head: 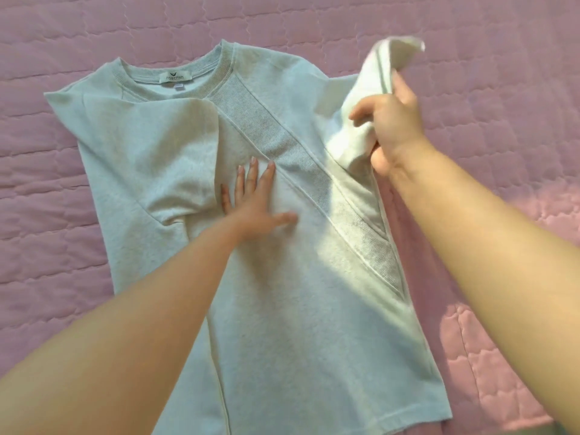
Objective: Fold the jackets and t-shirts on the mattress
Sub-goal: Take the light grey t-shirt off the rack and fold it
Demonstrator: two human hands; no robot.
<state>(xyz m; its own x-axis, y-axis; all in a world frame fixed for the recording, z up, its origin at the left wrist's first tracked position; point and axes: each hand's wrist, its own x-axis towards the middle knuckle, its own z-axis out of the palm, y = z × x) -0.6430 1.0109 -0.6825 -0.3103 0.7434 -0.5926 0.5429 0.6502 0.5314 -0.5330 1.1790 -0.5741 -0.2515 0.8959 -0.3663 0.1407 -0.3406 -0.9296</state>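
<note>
A pale grey t-shirt [292, 296] lies flat on the pink quilted mattress [56, 32], its collar toward the far side and a darker ribbed band running diagonally across the chest. Its left sleeve is folded inward over the body. My left hand [254, 199] presses flat on the middle of the chest with fingers spread. My right hand [389, 127] grips the shirt's right sleeve [376, 73] and holds it lifted above the shirt's right edge, the cuff pointing up and away.
The quilted pink mattress cover surrounds the shirt on all sides. A patch of sunlight falls across the shirt's right half and the mattress at lower right [489, 340]. No other garments are in view.
</note>
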